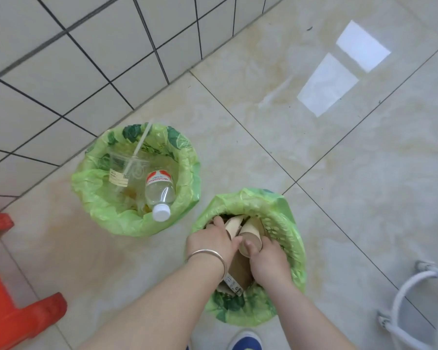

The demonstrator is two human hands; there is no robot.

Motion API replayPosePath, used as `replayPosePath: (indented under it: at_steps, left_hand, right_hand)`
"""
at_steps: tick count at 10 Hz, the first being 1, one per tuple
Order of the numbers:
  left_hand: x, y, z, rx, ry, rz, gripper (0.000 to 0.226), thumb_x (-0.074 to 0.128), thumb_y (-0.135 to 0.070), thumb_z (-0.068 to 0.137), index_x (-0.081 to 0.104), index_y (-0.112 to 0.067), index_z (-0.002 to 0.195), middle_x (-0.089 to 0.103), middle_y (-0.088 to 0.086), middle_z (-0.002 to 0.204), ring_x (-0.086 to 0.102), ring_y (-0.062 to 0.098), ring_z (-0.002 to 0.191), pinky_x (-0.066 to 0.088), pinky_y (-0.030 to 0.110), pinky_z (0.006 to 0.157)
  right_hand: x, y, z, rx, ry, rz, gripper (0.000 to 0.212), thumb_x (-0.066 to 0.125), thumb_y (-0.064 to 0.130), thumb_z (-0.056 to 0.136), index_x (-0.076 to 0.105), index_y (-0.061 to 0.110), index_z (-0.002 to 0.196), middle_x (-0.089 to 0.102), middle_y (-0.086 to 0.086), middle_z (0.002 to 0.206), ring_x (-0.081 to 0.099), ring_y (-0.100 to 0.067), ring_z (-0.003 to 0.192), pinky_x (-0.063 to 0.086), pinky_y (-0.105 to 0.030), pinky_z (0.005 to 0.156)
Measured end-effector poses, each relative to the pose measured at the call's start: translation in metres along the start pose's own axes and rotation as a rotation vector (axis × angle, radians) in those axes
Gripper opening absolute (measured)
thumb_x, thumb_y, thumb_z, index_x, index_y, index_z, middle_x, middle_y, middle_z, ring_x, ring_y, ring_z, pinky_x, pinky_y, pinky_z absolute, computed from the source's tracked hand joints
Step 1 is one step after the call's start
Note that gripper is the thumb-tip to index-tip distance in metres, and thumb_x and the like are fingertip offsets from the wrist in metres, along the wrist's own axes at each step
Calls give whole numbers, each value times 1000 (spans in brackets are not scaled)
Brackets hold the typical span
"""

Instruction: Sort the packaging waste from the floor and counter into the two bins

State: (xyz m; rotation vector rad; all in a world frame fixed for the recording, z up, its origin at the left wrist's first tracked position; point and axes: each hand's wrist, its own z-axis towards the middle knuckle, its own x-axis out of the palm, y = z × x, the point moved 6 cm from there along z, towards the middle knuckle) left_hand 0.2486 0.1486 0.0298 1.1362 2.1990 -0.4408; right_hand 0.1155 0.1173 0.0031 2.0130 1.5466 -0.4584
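Both hands work in the near bin (292, 238): left hand (213, 239) grips one cardboard tube (232, 226), right hand (267, 260) another (250, 236), pressing paper apart from the plastic bottle (160, 192).

The floor (314, 152) was glossy cream marble-look tile with thin dark joints, faintly stained yellow in places. Two bright window reflections (339, 69) lay on it at the upper right. A wall of white square tiles (61, 59) with dark grout ran diagonally across the upper left. A red plastic stool (15, 311) stood at the lower left edge, and a white metal frame (415, 306) showed at the lower right.
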Motion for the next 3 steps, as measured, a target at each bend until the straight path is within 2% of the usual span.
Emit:
replayPosePath:
  at_steps: [1, 2, 3]
  left_hand:
    - [-8, 0, -4, 14, -14, 83, 64, 30, -62, 90, 36, -10, 126, 60, 6, 121, 61, 26, 109, 38, 31, 71]
    - [-26, 4, -20, 58, -97, 77, 69, 32, -69, 85, 38, -15, 127, 53, 6, 122, 59, 27, 109, 39, 31, 71]
    - [-37, 15, -40, 42, -162, 41, 68, 38, -70, 82, 37, -21, 130, 49, 4, 123, 56, 25, 111, 45, 34, 79]
  right_hand:
    - [-8, 1, -6, -5, -9, -47, 53, 40, 42, 96, 40, 10, 139, 40, -12, 143, 38, -33, 130, 33, -38, 106]
    - [-25, -3, -23, -2, -106, 104, 55, 55, 40, 87, 46, 9, 132, 50, -10, 133, 46, -30, 124, 41, -39, 101]
    - [-38, -6, -44, -29, -204, 90, 63, 61, 40, 84, 41, 11, 137, 48, -6, 136, 43, -26, 128, 41, -37, 103]
